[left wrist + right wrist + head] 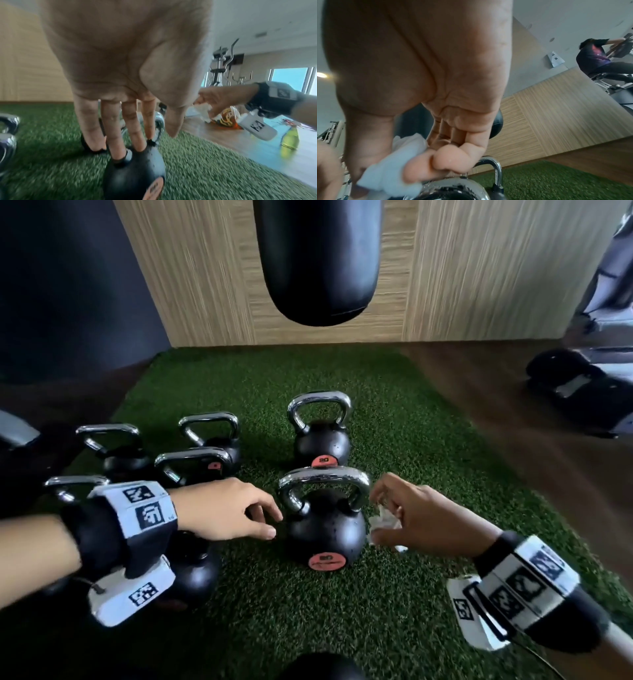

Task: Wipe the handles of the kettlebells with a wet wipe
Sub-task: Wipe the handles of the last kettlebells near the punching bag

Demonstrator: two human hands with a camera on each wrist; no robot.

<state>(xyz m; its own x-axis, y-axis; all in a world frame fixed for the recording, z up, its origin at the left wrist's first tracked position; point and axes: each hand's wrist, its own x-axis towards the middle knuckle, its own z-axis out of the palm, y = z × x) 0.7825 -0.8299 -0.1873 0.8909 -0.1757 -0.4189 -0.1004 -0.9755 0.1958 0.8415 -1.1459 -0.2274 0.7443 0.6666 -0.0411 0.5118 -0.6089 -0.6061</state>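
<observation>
A black kettlebell [323, 529] with a wet chrome handle [323, 477] stands on the green turf in the middle of the head view. My right hand [382, 510] hovers just right of that handle and pinches a crumpled white wet wipe [385, 523]. The right wrist view shows the wipe [399, 162] held between thumb and fingers directly over the handle [453, 188]. My left hand [272, 522] reaches in from the left with nothing in it. Its straight fingers [116, 128] point down at the kettlebell's body [133, 169]; I cannot tell if they touch it.
A second kettlebell [322, 436] stands right behind the first. Several more kettlebells [195, 467] crowd the left side, one under my left wrist [195, 570]. A black punching bag [318, 261] hangs above. Wooden floor and a machine base [582, 392] lie to the right.
</observation>
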